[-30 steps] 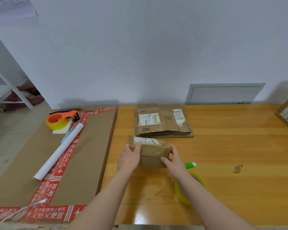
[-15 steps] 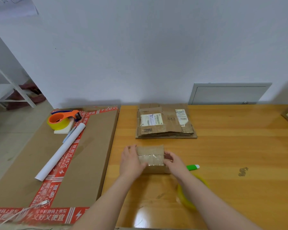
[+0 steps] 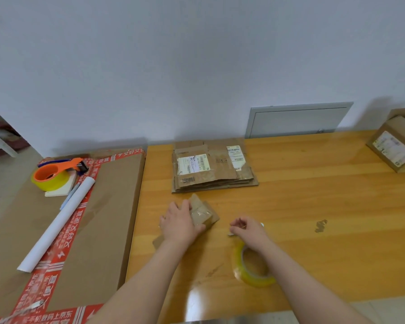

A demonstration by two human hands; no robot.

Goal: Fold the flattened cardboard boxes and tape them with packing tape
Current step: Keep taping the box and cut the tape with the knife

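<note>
A small folded cardboard box point(image 3: 205, 213) with clear tape across it sits tilted on the wooden table point(image 3: 313, 202). My left hand point(image 3: 179, 224) grips its left side. My right hand point(image 3: 249, 231) is off the box, to its right, with fingers curled over a small cutter point(image 3: 230, 234). Only the cutter's thin tip shows at the hand's left. A yellow-tinted roll of packing tape point(image 3: 253, 275) lies flat under my right wrist. The stack of flattened boxes point(image 3: 211, 169) with shipping labels lies just behind the small box.
A large flat carton point(image 3: 103, 218) with red printed tape lies at the left. It carries an orange tape dispenser point(image 3: 54, 174), a white paper roll point(image 3: 56, 223) and a pen. Another folded box point(image 3: 393, 146) stands at the far right by the wall.
My right hand let go of the small box and moved right onto the cutter. My left hand has turned the box to an angle and holds it alone.
</note>
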